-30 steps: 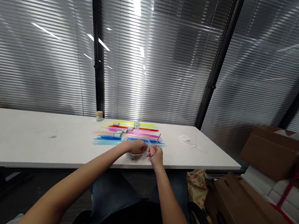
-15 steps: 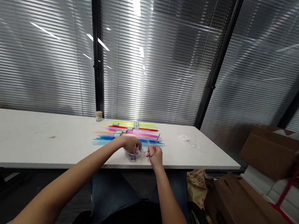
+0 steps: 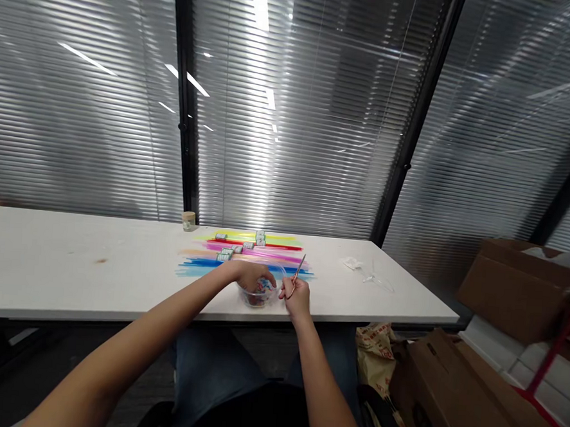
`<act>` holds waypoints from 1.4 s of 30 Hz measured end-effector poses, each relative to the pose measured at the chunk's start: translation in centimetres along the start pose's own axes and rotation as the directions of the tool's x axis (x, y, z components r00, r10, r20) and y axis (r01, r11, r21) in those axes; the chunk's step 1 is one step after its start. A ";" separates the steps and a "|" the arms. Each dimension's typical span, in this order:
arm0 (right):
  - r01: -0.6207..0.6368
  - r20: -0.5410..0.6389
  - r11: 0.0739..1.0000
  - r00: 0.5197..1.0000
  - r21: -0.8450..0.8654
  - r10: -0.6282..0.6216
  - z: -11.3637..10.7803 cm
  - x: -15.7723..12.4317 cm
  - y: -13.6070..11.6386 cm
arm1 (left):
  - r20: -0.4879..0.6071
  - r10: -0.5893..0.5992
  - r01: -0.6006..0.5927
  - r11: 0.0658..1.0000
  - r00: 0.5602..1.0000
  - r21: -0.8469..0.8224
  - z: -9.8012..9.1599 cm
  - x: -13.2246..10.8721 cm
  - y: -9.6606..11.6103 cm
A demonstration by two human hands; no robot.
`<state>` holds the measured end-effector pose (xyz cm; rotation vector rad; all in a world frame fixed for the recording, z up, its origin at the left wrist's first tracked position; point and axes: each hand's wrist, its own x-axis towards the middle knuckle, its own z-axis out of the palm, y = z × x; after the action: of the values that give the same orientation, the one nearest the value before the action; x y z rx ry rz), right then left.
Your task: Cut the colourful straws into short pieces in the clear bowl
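A clear plastic bowl (image 3: pixel 255 300) with many small multicoloured pieces in it stands near the table's front edge. My left hand (image 3: pixel 251 275) reaches over its rim from the left, fingers apart and partly down among the pieces. Just right of the bowl, my right hand (image 3: pixel 297 296) is closed round a pair of scissors (image 3: pixel 299 266), blades pointing up and away. A thin clear strip arcs beside the right fingers; whether they hold it I cannot tell. Behind both hands lie bundles of coloured straws (image 3: pixel 263 255), some with printed paper bands.
A small jar with a wooden-looking lid (image 3: pixel 188 221) stands at the white table's (image 3: pixel 92 285) back edge. Crumpled white tissue (image 3: pixel 352 263) and clear plastic scraps (image 3: pixel 376 280) lie to the right. Cardboard boxes (image 3: pixel 467 392) and a paper bag (image 3: pixel 374 351) are beside the table on the right.
My left hand's fingers have spread and shifted slightly right over the bowl, showing more of the pieces. My right hand and the scissors have stayed put.
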<state>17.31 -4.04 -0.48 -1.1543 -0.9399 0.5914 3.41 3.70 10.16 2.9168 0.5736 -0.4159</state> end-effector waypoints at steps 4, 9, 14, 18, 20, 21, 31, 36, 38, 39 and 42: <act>-0.001 0.003 1.000 1.000 0.008 0.001 0.0 0.1 0.3 | -0.021 0.017 -0.016 1.000 1.000 0.015 0.5 0.2 0.4; -0.015 0.003 1.000 1.000 0.016 0.015 0.0 0.1 0.2 | -0.077 0.088 -0.085 0.995 0.993 0.044 0.9 0.5 0.5; -0.022 -0.005 1.000 1.000 0.007 0.022 0.0 0.2 0.1 | -0.067 0.155 -0.157 0.988 0.986 -0.013 1.1 0.7 0.3; -0.033 -0.006 0.999 0.999 0.014 0.033 0.0 0.2 0.1 | -0.052 0.144 -0.151 0.977 0.988 -0.150 1.1 0.7 0.0; -0.037 -0.006 0.999 0.999 0.021 0.037 0.0 0.2 0.1 | -0.046 0.137 -0.144 0.966 0.989 -0.214 1.0 0.7 -0.1; -0.039 -0.007 0.999 0.999 0.023 0.039 0.0 0.2 0.2 | -0.037 0.137 -0.142 0.959 0.990 -0.245 1.0 0.6 -0.2; -0.013 -0.017 1.000 1.000 0.015 0.013 0.0 0.1 -0.1 | 0.056 0.074 -0.036 0.870 0.996 -0.491 0.3 0.0 0.7; -0.014 -0.019 1.000 1.000 0.008 0.014 0.0 0.1 -0.1 | 0.036 0.089 -0.060 0.866 0.995 -0.497 0.6 0.1 0.6; -0.014 -0.019 1.000 1.000 -0.006 0.014 -0.1 0.1 0.0 | 0.038 0.090 -0.061 0.875 0.995 -0.481 0.7 0.1 0.6; -0.010 -0.019 1.000 1.000 -0.015 0.010 -0.1 0.1 0.0 | 0.034 0.090 -0.063 0.881 0.995 -0.469 0.8 0.1 0.6; -0.006 -0.020 1.000 1.000 -0.023 0.006 -0.1 0.1 0.0 | 0.023 0.084 -0.066 0.899 0.996 -0.433 1.0 0.2 0.6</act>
<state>17.41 -4.04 -0.45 -1.1818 -0.9285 0.5744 3.56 3.07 9.19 2.4880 0.4739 -0.2920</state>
